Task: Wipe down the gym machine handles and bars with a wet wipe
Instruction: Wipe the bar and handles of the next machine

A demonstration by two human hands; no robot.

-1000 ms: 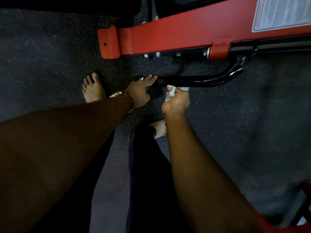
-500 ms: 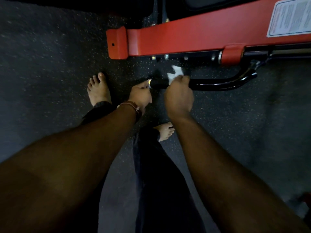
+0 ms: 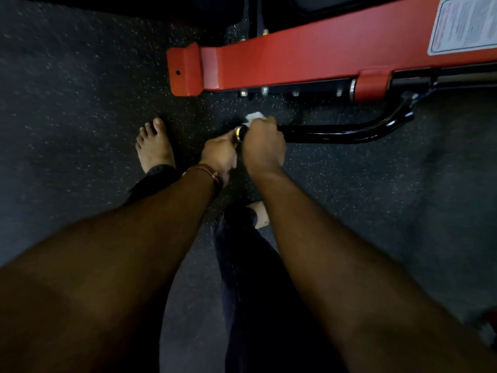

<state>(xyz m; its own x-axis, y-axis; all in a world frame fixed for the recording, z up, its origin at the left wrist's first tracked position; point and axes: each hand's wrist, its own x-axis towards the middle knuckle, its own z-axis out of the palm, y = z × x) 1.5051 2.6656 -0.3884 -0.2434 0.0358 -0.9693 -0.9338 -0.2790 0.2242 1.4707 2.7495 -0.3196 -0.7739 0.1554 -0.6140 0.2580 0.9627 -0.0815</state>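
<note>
A glossy black curved handle bar [image 3: 336, 134] juts out from under the red machine beam [image 3: 282, 65] and ends in a metal cap [image 3: 238, 131]. My right hand [image 3: 263, 148] is wrapped around the bar's free end with a white wet wipe [image 3: 254, 117] showing above the knuckles. My left hand [image 3: 219, 154], with a brown strap on the wrist, has its fingers at the end cap, just left of the right hand. How tightly the left fingers hold the cap is hidden.
Dark speckled rubber flooring [image 3: 80, 103] spreads all around. My bare left foot [image 3: 154, 145] stands left of the hands; the right foot [image 3: 261, 215] peeks out below them. A white instruction label [image 3: 465, 25] sits on the beam at top right.
My right hand came over the top of the bar with the wipe and slid left to its capped end. My left hand shifted from an open reach to closed fingers at the cap.
</note>
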